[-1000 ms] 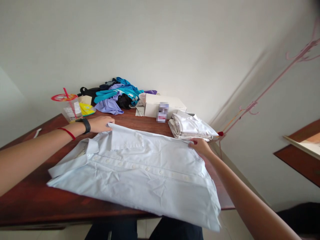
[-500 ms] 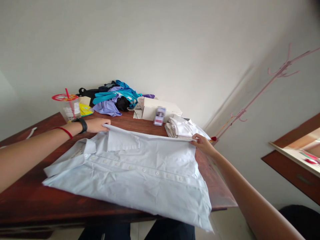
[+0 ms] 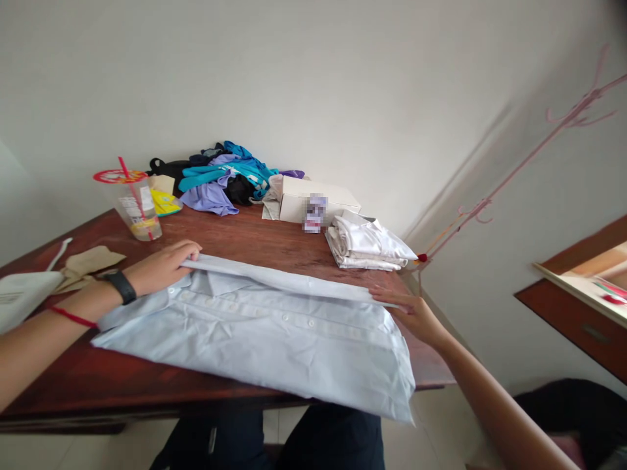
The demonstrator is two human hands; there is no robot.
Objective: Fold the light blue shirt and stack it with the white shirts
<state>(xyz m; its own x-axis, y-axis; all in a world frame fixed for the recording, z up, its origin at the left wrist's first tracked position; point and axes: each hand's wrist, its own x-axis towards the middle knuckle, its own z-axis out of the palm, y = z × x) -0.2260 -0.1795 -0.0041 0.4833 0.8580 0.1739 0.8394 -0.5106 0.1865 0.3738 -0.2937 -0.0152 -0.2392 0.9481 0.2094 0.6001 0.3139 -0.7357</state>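
A pale blue-grey button-up shirt (image 3: 274, 346) lies sideways on the dark wooden table (image 3: 230, 235), its row of white buttons running left to right. Its far side is turned up into a long folded edge. At the collar end, my left hand (image 3: 169, 264), with a black band on the wrist, is closed on that edge. My right hand (image 3: 409, 312) pinches the edge at the hem end, fingers on top. The shirt's near edge and a hem corner hang over the table's front.
Folded white shirts (image 3: 365, 241) are stacked at the right back, beside a white box (image 3: 318, 196). A heap of coloured clothes (image 3: 225, 179) lies against the wall. At left stand a plastic cup (image 3: 140, 209) with a straw and a yellow packet (image 3: 164, 202). A pink coat rack (image 3: 519, 170) leans rightward.
Both hands have drawn the shirt's far edge toward me and down, folding it over nearer the buttons. The shirt now looks narrower. The view has shifted slightly.
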